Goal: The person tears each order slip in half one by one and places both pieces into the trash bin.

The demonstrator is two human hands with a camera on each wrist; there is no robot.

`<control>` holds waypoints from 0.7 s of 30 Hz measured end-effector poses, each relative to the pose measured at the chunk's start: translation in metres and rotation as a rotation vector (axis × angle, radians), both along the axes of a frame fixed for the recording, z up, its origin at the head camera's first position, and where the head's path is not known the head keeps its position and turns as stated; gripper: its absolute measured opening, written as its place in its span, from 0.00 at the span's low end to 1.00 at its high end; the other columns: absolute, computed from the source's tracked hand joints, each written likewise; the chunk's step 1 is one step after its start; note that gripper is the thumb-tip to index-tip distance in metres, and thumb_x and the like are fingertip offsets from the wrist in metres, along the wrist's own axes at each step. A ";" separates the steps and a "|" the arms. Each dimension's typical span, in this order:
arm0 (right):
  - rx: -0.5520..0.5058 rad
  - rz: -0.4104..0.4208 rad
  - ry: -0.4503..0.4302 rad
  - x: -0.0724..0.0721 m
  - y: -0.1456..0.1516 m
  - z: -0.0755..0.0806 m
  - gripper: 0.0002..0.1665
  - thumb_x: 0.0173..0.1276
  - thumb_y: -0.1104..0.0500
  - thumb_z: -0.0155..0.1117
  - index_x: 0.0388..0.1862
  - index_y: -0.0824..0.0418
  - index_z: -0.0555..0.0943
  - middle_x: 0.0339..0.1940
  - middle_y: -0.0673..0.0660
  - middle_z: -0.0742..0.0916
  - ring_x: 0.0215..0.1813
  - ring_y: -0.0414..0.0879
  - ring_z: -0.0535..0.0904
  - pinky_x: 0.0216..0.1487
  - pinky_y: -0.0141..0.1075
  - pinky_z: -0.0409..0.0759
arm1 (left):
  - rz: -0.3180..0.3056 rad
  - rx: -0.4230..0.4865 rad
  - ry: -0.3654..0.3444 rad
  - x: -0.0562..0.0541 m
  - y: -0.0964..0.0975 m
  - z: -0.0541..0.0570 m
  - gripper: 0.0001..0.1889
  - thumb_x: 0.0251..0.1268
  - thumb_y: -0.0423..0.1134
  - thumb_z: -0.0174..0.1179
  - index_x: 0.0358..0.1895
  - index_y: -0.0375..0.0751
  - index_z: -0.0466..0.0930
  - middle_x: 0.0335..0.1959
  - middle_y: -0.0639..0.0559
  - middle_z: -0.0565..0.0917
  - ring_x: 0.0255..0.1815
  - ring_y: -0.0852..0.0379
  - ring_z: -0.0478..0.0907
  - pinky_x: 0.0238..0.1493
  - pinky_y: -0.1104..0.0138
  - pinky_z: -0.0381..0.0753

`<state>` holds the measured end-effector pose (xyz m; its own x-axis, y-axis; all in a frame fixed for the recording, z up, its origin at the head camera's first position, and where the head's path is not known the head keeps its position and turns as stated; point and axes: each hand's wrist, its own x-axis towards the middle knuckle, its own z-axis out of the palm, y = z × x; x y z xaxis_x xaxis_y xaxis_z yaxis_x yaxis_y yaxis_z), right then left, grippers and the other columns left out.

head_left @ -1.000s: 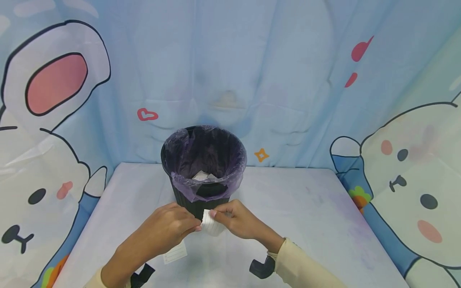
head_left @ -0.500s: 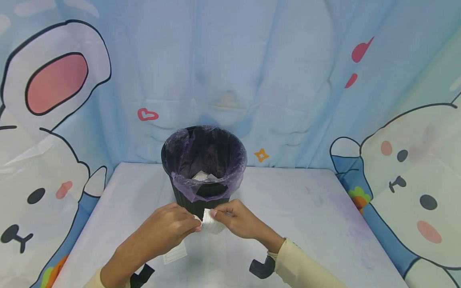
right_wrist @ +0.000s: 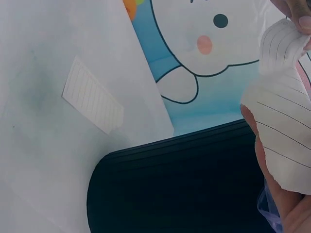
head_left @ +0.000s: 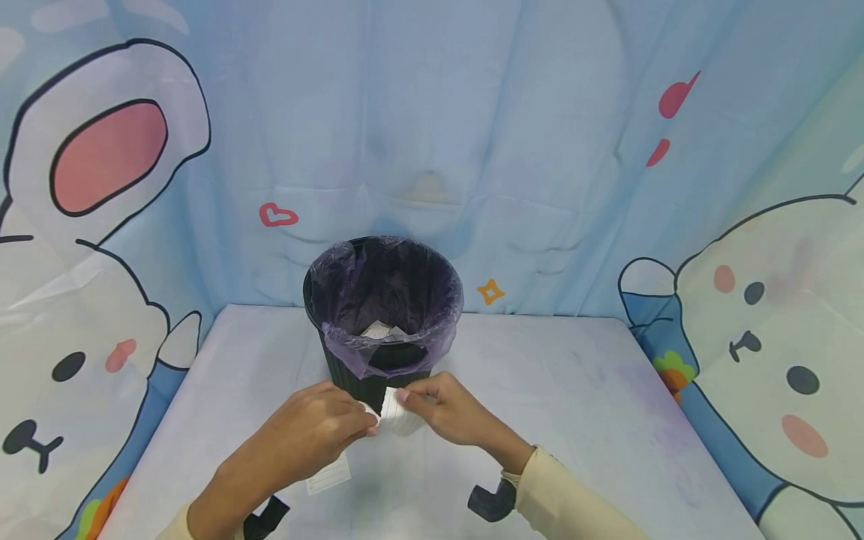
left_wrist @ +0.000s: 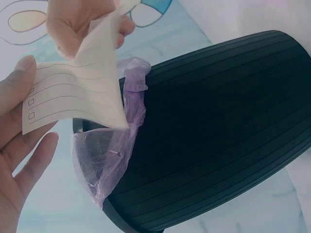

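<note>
In the head view, my left hand (head_left: pixel 320 424) pinches a white bit of paper at its fingertips. Close beside it, my right hand (head_left: pixel 447 411) holds a lined paper sheet (head_left: pixel 398 415) between thumb and fingers. Small printed checkboxes run along one edge of this sheet (left_wrist: pixel 73 94) in the left wrist view. A ragged torn edge shows on the paper (right_wrist: pixel 284 138) in the right wrist view, where it stretches between both hands. Whether the two parts are still joined is hard to tell. Both hands are just in front of a black bin (head_left: pixel 367 388).
A purple plastic liner (head_left: pixel 439 346) folds over the bin's rim, and white paper scraps (head_left: pixel 378 330) lie inside. Another lined sheet (head_left: pixel 329 475) rests on the white table (head_left: pixel 553 420), partly under the left forearm. A blue printed curtain (head_left: pixel 432 135) hangs behind.
My right hand has risen very slightly with its paper. A white bit of paper has come into view at my left fingertips, and the gap between the two parts looks wider.
</note>
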<state>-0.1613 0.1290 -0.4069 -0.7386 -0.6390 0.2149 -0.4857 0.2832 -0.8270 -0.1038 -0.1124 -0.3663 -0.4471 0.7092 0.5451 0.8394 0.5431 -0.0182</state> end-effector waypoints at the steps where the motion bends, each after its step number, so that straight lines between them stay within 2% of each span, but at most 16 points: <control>1: -0.003 -0.006 0.003 0.000 0.000 0.000 0.20 0.75 0.62 0.57 0.21 0.64 0.82 0.17 0.47 0.77 0.24 0.32 0.68 0.26 0.26 0.71 | 0.000 -0.002 -0.005 0.000 0.000 0.000 0.05 0.54 0.38 0.74 0.35 0.48 0.90 0.30 0.62 0.89 0.32 0.67 0.83 0.37 0.74 0.78; 4: -0.008 -0.013 0.004 -0.001 0.001 -0.001 0.24 0.75 0.62 0.57 0.15 0.62 0.73 0.15 0.43 0.65 0.21 0.32 0.60 0.23 0.27 0.59 | 0.002 -0.004 -0.017 0.001 0.000 0.001 0.05 0.54 0.38 0.74 0.35 0.48 0.90 0.31 0.62 0.90 0.33 0.67 0.84 0.38 0.74 0.79; 13: -0.006 -0.027 0.003 -0.001 0.002 0.001 0.23 0.76 0.62 0.56 0.16 0.61 0.75 0.16 0.43 0.68 0.23 0.33 0.64 0.25 0.27 0.63 | 0.000 -0.003 0.001 0.002 -0.001 0.002 0.06 0.52 0.39 0.75 0.35 0.48 0.90 0.31 0.62 0.90 0.33 0.67 0.84 0.38 0.74 0.80; 21: -0.008 -0.032 0.002 -0.001 0.003 0.001 0.26 0.76 0.62 0.55 0.14 0.60 0.69 0.15 0.43 0.64 0.21 0.33 0.59 0.24 0.27 0.59 | -0.012 0.004 0.007 0.003 0.001 0.003 0.07 0.51 0.39 0.77 0.34 0.48 0.90 0.31 0.62 0.90 0.33 0.67 0.84 0.37 0.75 0.79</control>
<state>-0.1628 0.1321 -0.4058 -0.7584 -0.6130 0.2214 -0.4778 0.2918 -0.8286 -0.1005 -0.1116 -0.3636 -0.4348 0.7121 0.5513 0.8456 0.5334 -0.0222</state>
